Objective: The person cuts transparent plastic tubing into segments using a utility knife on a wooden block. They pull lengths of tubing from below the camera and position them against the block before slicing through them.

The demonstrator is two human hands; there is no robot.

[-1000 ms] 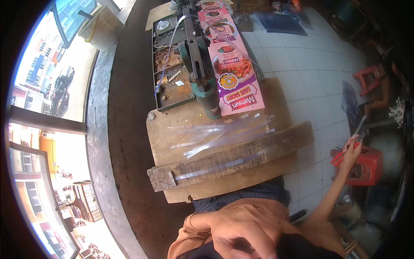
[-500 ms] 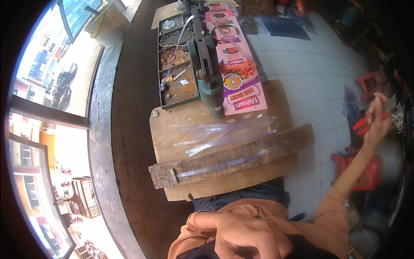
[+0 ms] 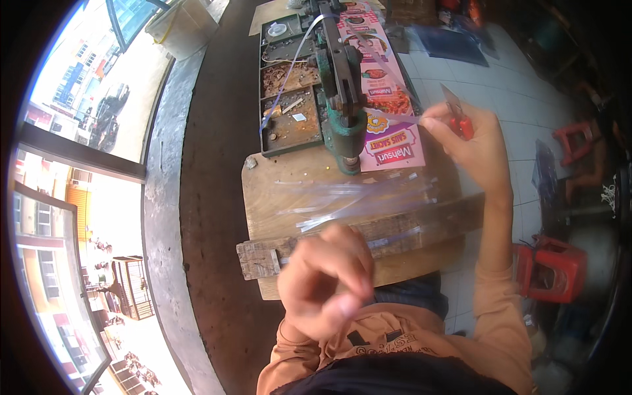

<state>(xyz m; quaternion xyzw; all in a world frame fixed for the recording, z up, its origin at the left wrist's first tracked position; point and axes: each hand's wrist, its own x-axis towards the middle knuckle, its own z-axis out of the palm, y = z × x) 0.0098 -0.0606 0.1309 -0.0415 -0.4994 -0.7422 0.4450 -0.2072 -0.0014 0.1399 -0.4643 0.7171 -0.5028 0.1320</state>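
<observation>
My right hand [image 3: 475, 141] is raised at the right of the bench, closed round a red-handled cutting tool [image 3: 464, 126] whose flat metal blade points up. Between its thumb and forefinger it pinches the end of a clear plastic strap [image 3: 401, 120], which stretches left toward the green hand press [image 3: 345, 128]. Close to me, in front of the wooden bar, is my left hand [image 3: 326, 280] with curled fingers. Whether something sits inside them is hidden. Several cut strips of clear plastic [image 3: 349, 197] lie loose on the wooden board [image 3: 263, 210] beyond it.
A grooved wooden bar [image 3: 257, 261] crosses the near board. A divided metal tray [image 3: 293, 150] with scraps stands left of the press; pink printed card [image 3: 395, 148] lies right of it. A red stool [image 3: 550, 270] stands on the tiled floor at right, a bucket [image 3: 181, 29] by the window.
My right hand has swung in from the far right to the press, bringing the cutting tool, and now pinches the strap. My left hand has risen away from my body over the board's near edge.
</observation>
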